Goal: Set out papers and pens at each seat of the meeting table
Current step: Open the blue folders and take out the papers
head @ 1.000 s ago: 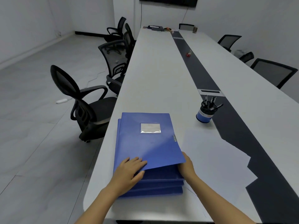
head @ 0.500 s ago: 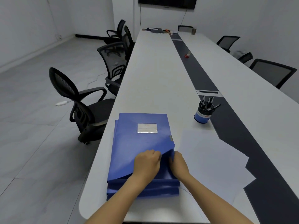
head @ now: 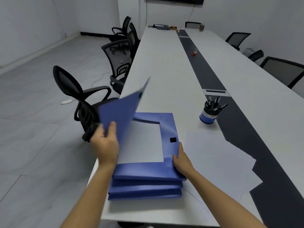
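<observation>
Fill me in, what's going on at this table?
A person stands at the near end of the meeting table with three stacked blue file boxes. Their left grip holds the top box's cover lifted open, showing white paper inside. The right grip rests on that box's right edge. Loose white sheets lie to the right, with a pen cup beyond. Nothing is set out at the side seats yet.

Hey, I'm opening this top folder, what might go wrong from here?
The folder stack sits by the left edge of the table; tugging the cover that your left hand grips might slide it off. The paper inside shows no clip, so tipping might spill it.
</observation>
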`<state>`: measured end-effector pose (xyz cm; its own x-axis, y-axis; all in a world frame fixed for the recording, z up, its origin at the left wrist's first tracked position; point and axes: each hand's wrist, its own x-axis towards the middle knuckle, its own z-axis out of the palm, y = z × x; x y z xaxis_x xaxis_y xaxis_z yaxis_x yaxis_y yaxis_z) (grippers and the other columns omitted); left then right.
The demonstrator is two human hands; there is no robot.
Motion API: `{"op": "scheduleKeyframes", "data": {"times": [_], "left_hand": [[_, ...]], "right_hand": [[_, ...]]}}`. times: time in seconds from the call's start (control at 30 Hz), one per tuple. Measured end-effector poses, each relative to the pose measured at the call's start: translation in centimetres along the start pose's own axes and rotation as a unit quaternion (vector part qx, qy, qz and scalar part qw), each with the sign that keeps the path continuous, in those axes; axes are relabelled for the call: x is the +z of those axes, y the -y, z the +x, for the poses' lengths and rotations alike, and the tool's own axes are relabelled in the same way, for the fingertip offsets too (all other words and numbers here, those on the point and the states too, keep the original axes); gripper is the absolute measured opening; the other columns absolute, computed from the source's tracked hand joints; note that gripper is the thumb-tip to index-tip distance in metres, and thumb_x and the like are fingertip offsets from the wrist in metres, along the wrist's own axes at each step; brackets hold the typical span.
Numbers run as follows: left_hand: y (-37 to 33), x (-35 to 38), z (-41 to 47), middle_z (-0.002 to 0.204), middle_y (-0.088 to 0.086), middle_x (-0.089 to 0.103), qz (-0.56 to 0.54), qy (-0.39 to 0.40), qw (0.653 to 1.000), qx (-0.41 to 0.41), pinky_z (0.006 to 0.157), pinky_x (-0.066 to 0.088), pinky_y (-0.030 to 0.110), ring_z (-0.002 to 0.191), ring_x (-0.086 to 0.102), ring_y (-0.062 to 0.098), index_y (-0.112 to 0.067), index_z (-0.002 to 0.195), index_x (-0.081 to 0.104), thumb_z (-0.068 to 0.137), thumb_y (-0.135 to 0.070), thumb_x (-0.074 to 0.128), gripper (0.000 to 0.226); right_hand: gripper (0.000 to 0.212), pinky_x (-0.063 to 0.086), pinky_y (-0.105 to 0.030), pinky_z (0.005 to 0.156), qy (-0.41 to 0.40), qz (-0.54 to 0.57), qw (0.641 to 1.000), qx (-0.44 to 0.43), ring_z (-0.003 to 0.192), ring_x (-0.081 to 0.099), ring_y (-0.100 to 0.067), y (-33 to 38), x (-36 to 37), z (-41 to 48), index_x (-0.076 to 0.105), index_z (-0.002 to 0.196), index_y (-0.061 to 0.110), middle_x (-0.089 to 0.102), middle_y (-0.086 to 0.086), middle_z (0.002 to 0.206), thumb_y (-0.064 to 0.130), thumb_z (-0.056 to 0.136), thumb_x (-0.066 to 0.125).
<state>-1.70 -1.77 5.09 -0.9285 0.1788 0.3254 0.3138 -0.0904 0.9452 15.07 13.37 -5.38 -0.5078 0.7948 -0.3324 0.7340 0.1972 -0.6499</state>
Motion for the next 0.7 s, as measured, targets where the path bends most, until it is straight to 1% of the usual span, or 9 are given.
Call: {"op": "scheduleKeyframes", "data": {"times": [0.07, 0.13, 0.23, 0.33, 0.4, 0.47, 0.5, 0.6, 0.7], "left_hand": [[-0.2, -2.2, 1.7, 0.086, -0.001, 0.061, -0.034, -0.091, 0.994, -0.051, 0.060, 0.048, 0.009, 0.065, 0.057, -0.004, -0.006, 0.098, 0.060, 0.093, -0.017, 0.056, 0.012], [0.8, -4.6, 2.6, 0.104, 0.003, 0.059, -0.040, -0.172, 0.982, -0.069, 0.073, 0.052, 0.018, 0.082, 0.060, 0.009, -0.002, 0.111, 0.055, 0.092, -0.008, 0.053, 0.020], [3.6, -7.9, 3.4, 0.123, 0.011, 0.050, -0.024, -0.246, 0.968, -0.051, 0.090, 0.050, 0.031, 0.104, 0.056, 0.021, -0.006, 0.122, 0.040, 0.083, 0.001, 0.051, 0.040], [7.1, -10.5, 3.2, 0.146, 0.030, 0.022, 0.190, -0.245, 0.948, -0.074, 0.105, 0.034, 0.047, 0.135, 0.027, 0.041, 0.003, 0.144, 0.020, 0.081, 0.001, 0.056, 0.072], [8.7, -10.8, 2.5, 0.152, 0.032, 0.005, 0.358, -0.173, 0.914, -0.087, 0.108, 0.020, 0.057, 0.140, 0.006, 0.047, -0.001, 0.146, 0.025, 0.080, -0.003, 0.062, 0.075], [9.7, -10.6, 2.3, 0.155, 0.025, -0.001, 0.495, -0.015, 0.865, -0.077, 0.112, 0.010, 0.056, 0.143, -0.004, 0.041, -0.009, 0.144, 0.034, 0.083, -0.008, 0.061, 0.067], [10.0, -10.2, 2.4, 0.158, 0.019, 0.000, 0.551, 0.089, 0.827, -0.068, 0.114, 0.007, 0.054, 0.145, -0.007, 0.035, -0.013, 0.144, 0.034, 0.089, -0.013, 0.054, 0.059], [10.6, -8.7, 2.6, 0.159, 0.001, 0.010, 0.577, 0.377, 0.723, -0.045, 0.117, 0.015, 0.043, 0.146, 0.004, 0.023, -0.023, 0.144, 0.034, 0.098, -0.011, 0.034, 0.047], [10.2, -6.8, 2.4, 0.155, -0.009, 0.021, 0.529, 0.475, 0.703, -0.010, 0.108, 0.032, 0.037, 0.144, 0.012, 0.023, -0.026, 0.139, 0.043, 0.098, -0.007, 0.032, 0.046]], "right_hand": [[0.064, 0.044, -0.034, 0.077, -0.005, 0.010, 1.000, -0.012, 0.096, 0.057, -0.031, -0.2, -0.2, 0.0, -0.001, 0.150, 0.023, 0.051, -0.013, 0.125, 0.019, 0.097, 0.034], [0.066, 0.047, -0.036, 0.071, -0.019, 0.021, 0.999, -0.026, 0.084, 0.056, -0.029, -0.2, -0.1, -0.1, 0.006, 0.149, 0.024, 0.054, -0.013, 0.115, 0.021, 0.092, 0.039], [0.069, 0.048, -0.039, 0.071, -0.031, 0.037, 0.998, -0.036, 0.084, 0.056, -0.030, -0.2, 0.2, -0.1, 0.012, 0.146, 0.024, 0.054, -0.011, 0.109, 0.028, 0.085, 0.045], [0.074, 0.043, -0.031, 0.067, -0.028, 0.031, 0.999, -0.031, 0.083, 0.053, -0.027, -0.1, 0.4, -0.2, 0.011, 0.147, 0.023, 0.051, -0.010, 0.106, 0.036, 0.080, 0.041], [0.076, 0.040, -0.030, 0.067, -0.028, 0.024, 0.999, -0.032, 0.083, 0.051, -0.026, -0.3, 0.5, -0.1, 0.008, 0.148, 0.022, 0.051, -0.011, 0.108, 0.037, 0.080, 0.039], [0.070, 0.041, -0.030, 0.070, -0.033, 0.020, 0.998, -0.039, 0.084, 0.050, -0.026, -0.5, 0.6, 0.2, 0.007, 0.148, 0.022, 0.051, -0.012, 0.111, 0.032, 0.088, 0.041], [0.066, 0.041, -0.031, 0.072, -0.036, 0.018, 0.998, -0.039, 0.085, 0.051, -0.027, -0.5, 0.7, 0.3, 0.007, 0.148, 0.021, 0.052, -0.014, 0.114, 0.026, 0.093, 0.042], [0.064, 0.040, -0.031, 0.076, -0.039, 0.008, 0.999, -0.031, 0.095, 0.054, -0.031, -0.4, 0.8, 0.4, 0.005, 0.149, 0.021, 0.052, -0.017, 0.123, 0.023, 0.096, 0.040], [0.065, 0.041, -0.031, 0.076, -0.040, 0.002, 0.999, -0.025, 0.094, 0.054, -0.030, -0.4, 0.8, 0.2, 0.002, 0.150, 0.021, 0.052, -0.017, 0.125, 0.025, 0.096, 0.039]]}}
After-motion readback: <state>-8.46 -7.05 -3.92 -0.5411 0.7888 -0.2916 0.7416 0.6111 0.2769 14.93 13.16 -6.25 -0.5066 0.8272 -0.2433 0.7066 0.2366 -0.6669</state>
